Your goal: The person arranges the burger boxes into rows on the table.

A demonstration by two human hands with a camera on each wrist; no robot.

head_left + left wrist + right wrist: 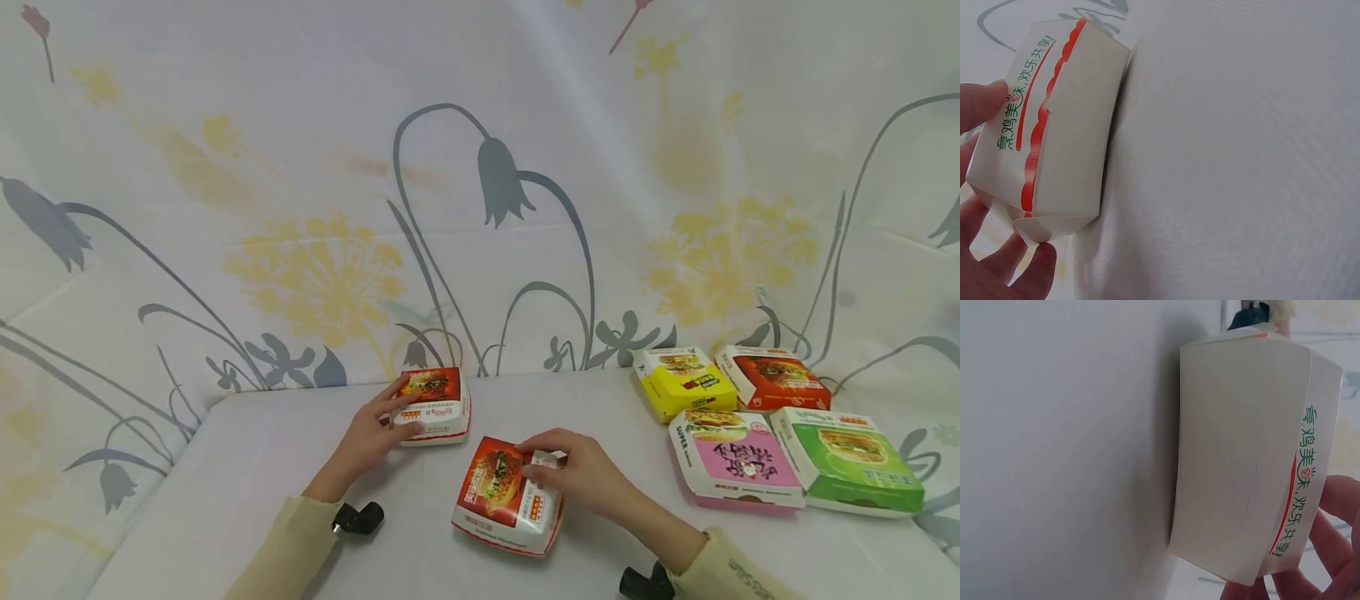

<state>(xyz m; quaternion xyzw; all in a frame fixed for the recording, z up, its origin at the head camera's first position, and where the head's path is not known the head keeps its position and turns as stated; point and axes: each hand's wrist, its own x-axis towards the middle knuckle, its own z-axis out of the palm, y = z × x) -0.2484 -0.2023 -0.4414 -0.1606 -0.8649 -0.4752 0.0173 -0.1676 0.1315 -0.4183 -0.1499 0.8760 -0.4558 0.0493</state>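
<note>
In the head view, a red and white burger box [431, 417] sits near the back edge of the table. My left hand [372, 435] holds it by its left side; the left wrist view shows the thumb at its printed wall and fingertips at a lower corner of the box [1072, 125]. Nearer to me, a second red and white burger box [495, 492] lies turned at an angle. My right hand [581, 471] grips its right side, with thumb and fingers about the box [1241, 450] in the right wrist view. Some fingertips are hidden behind the boxes.
At the right stand a yellow burger box [690, 387], a red one [780, 379], a pink one [738, 458] and a green one [851, 458], close together in two rows. A flower-patterned curtain [337, 167] hangs behind the white table [262, 450].
</note>
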